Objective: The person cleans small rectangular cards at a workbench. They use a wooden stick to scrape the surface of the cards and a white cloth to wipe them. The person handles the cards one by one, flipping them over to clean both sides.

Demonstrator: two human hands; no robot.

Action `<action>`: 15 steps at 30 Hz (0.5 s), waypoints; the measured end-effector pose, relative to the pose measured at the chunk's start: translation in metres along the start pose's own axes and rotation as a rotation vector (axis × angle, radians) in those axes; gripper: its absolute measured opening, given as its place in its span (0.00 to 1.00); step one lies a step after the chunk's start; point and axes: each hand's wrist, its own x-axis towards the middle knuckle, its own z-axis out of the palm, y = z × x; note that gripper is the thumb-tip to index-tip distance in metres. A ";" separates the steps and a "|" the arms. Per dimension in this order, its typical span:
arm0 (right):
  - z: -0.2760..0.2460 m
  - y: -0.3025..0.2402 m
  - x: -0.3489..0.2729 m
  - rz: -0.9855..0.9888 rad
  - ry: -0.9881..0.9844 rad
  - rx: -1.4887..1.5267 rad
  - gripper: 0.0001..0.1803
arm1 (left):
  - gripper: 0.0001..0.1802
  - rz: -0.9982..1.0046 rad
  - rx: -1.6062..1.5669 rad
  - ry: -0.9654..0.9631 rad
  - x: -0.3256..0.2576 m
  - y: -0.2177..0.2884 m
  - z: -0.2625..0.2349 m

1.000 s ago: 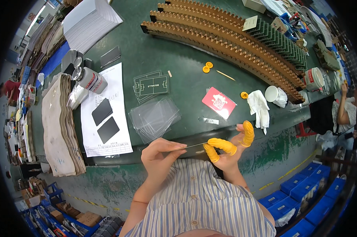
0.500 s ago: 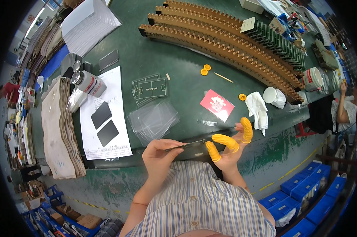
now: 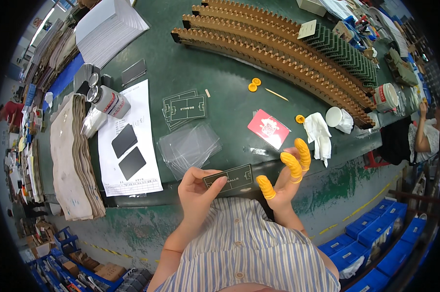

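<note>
Left hand: pinches the small dark rectangular card by its left end, thumb on its face.
Right hand: open, yellow finger cots spread, just right of the card, not gripping it.
Card: held flat above the green desk's near edge.
Nearby: clear sleeves, red packet.

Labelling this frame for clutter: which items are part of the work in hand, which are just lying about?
In hand:
- small dark printed panel, pinched in the left hand
- right hand with yellow finger cots, beside the panel
- stack of matching dark panels
- pile of clear film sheets

Lying about:
- red card
- white cloth
- tape roll
- loose yellow cots
</note>
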 end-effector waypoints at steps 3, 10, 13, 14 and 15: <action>0.002 0.005 -0.001 0.033 0.051 0.141 0.32 | 0.11 -0.030 0.017 0.001 0.001 0.001 0.000; 0.000 0.008 -0.001 0.252 0.062 0.805 0.35 | 0.12 -0.056 0.003 -0.005 0.002 0.002 0.003; -0.003 0.006 0.003 0.310 0.030 1.023 0.34 | 0.12 -0.039 0.002 0.003 0.001 0.001 0.003; -0.004 0.006 0.003 0.313 0.019 1.073 0.34 | 0.12 -0.029 0.003 0.005 0.001 0.000 0.002; -0.006 0.008 0.001 0.315 0.007 1.123 0.34 | 0.13 -0.023 0.033 0.008 0.000 -0.002 0.001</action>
